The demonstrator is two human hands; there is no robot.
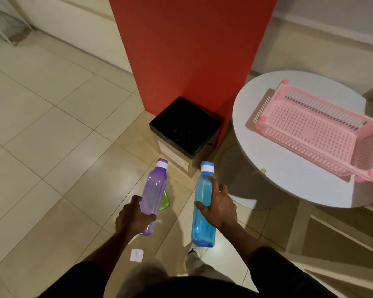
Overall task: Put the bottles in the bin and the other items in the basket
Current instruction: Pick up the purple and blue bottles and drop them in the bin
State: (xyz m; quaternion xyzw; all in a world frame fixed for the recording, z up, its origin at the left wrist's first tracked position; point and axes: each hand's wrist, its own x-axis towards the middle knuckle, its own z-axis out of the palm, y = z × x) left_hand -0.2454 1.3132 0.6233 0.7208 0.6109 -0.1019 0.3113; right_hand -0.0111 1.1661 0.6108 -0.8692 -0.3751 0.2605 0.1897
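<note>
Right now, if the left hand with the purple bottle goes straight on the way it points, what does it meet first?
Probably the bin: the left hand aims the purple bottle up and slightly right, toward its near corner. Depth is unclear from one view.

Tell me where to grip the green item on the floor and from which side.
Most of the green item is hidden behind the purple bottle in the left hand. Only a thin, flat corner shows, lying on the tiles. Probably pinch that exposed right edge from above, once a hand is free.
</note>
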